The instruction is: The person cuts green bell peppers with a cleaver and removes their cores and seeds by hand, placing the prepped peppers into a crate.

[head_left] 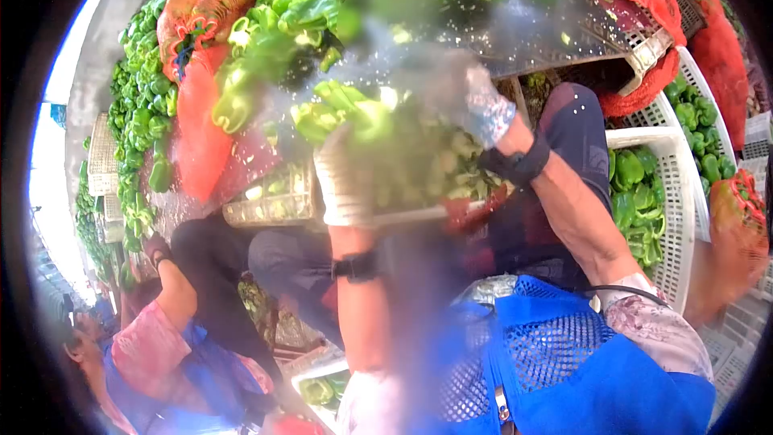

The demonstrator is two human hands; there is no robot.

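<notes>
My left hand (342, 173), in a pale work glove, is closed around a light-green bell pepper (346, 109) at the centre of the view. Its fingertips are partly lost behind the pepper and a smear on the lens. My right hand (475, 97), in a glove with a patterned cuff, is raised a little to the right of the pepper. It is blurred, so its fingers and anything in them cannot be made out. Below and between the hands sits a crate (411, 213) with pale green pepper pieces. A dark worktop (531, 36) scattered with seeds lies beyond.
Green peppers (298, 12) are heaped at the back, beside a filled red mesh sack (213, 0). White crates of peppers (676, 217) stand on the right. A co-worker (161, 354) in a blue vest sits at the lower left, one gloved hand near the pepper pile.
</notes>
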